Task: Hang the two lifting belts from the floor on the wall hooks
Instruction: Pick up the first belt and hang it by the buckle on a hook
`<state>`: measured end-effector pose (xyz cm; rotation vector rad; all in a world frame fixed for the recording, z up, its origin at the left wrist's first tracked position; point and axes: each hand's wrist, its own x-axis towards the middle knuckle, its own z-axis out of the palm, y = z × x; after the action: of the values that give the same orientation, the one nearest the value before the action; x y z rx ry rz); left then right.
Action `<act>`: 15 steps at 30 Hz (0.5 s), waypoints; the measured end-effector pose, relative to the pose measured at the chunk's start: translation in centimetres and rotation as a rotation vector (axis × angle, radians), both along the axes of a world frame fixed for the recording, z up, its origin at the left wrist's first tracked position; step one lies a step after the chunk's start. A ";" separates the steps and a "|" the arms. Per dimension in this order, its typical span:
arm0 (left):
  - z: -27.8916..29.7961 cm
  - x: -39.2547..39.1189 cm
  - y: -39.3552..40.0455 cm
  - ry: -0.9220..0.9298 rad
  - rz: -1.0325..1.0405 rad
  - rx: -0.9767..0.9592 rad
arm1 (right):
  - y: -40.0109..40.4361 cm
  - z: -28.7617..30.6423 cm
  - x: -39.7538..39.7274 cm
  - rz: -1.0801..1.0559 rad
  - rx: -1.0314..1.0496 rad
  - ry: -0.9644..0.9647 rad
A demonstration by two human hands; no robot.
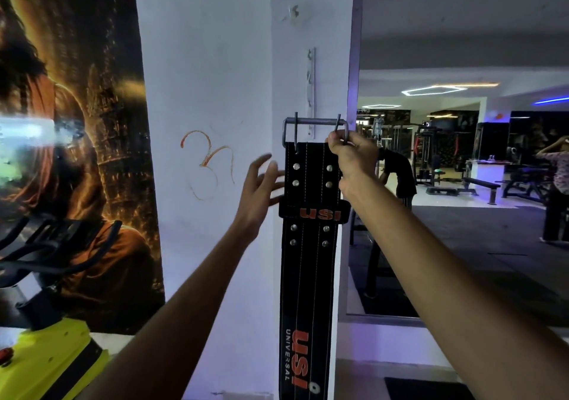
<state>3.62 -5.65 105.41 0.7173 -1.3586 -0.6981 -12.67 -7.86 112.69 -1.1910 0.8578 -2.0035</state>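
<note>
A black lifting belt (308, 276) with orange "USI" lettering hangs straight down in front of the white pillar. Its metal buckle (314, 121) is at the top, level with the lower end of a white hook rail (311, 91) fixed upright on the pillar. My right hand (351, 156) is shut on the buckle's right side and holds the belt up. My left hand (261, 190) is open, fingers spread, at the belt's left edge near the upper rivets. Only one belt is in view.
The white pillar (215, 91) fills the middle. A dark poster (70, 122) covers the wall at left, with a yellow and black exercise bike (46, 353) below it. A large mirror (462, 153) at right reflects gym machines, benches and people.
</note>
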 end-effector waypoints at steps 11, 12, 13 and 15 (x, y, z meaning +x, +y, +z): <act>4.3 -0.8 -3.4 -0.177 0.213 -0.300 | -2.2 -1.6 1.7 -0.237 -0.321 0.146; 4.4 -0.9 -4.1 -0.195 0.217 -0.309 | -2.9 -1.7 1.3 -0.246 -0.354 0.176; 4.4 -1.1 -4.9 -0.213 0.223 -0.309 | -3.7 -1.8 0.9 -0.235 -0.373 0.199; 4.3 -1.6 -6.7 -0.223 0.218 -0.302 | -5.4 -2.1 0.1 -0.197 -0.377 0.247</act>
<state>2.03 -12.32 109.70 0.6997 -1.5209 -0.2363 -12.60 -13.28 110.64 -1.6468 0.7578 -2.2797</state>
